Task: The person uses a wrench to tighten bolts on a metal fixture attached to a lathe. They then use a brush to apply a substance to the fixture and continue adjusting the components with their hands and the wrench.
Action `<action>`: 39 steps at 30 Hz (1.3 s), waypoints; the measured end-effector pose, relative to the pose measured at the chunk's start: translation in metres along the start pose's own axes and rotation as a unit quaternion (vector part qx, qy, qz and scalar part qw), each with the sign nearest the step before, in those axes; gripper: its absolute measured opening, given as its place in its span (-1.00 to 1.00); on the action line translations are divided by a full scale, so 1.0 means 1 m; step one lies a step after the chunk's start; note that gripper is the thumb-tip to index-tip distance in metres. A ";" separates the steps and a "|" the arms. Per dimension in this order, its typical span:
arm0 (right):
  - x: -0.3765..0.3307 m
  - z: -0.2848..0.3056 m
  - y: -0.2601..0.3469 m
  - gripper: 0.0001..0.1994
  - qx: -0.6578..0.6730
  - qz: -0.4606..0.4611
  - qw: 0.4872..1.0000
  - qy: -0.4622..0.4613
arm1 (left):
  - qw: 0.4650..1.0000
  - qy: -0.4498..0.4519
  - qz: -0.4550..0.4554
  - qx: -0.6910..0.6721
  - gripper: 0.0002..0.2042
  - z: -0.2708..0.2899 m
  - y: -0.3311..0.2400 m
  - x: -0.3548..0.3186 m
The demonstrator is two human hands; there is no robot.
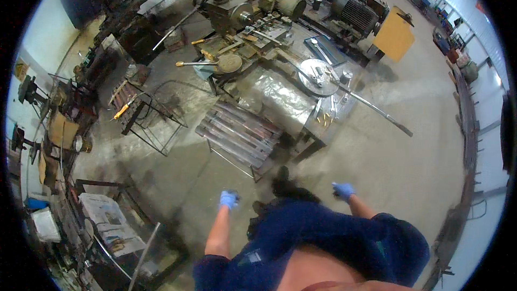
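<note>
My left hand [229,199], in a blue glove with dark smudges at the fingers, hangs over the grey floor in front of a low metal stand. Its fingers are too small and dark to make out. My right hand [343,191], also blue-gloved, is out to the right over the floor, a fingertip or thumb sticking out from it; no object shows in it. Both hands are apart from everything around them. Nearest ahead is the slatted rack of flat metal bars [239,132]. Behind it stands a bench covered with shiny metal sheet [283,97].
A long bar [377,110] juts right from a round metal plate [318,77] on the bench, beside wrenches [333,106]. Motors [354,13] and a tan panel [394,35] stand behind. At left are a wire-legged stand [153,121] and a paper-covered table [110,221].
</note>
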State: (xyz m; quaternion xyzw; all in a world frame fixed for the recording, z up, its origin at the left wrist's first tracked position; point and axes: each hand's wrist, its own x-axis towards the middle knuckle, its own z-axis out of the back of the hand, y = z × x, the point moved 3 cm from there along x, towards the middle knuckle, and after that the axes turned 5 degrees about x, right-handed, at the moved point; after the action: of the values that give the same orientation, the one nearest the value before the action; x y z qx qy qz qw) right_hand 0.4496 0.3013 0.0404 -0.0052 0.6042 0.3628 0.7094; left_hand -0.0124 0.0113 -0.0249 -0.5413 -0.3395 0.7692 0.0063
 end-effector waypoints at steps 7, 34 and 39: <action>0.023 -0.011 0.083 -0.68 0.060 0.034 0.997 0.021 | 0.999 -0.015 -0.029 0.004 -0.81 -0.018 -0.079 0.032; -0.027 0.084 0.049 -0.58 -0.045 -0.084 0.995 -0.042 | 0.843 -0.068 -0.021 -0.533 -0.70 -0.012 -0.120 0.192; -0.001 0.101 0.090 -0.62 -0.069 -0.054 0.994 -0.070 | 0.860 -0.201 0.020 -0.468 -0.71 0.027 -0.086 0.182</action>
State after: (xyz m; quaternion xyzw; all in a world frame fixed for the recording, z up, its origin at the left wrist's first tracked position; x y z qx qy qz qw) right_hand 0.4894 0.4123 0.1069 -0.0613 0.5253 0.3640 0.7666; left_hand -0.1408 0.1319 -0.1254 -0.3210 -0.6425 0.6119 -0.3314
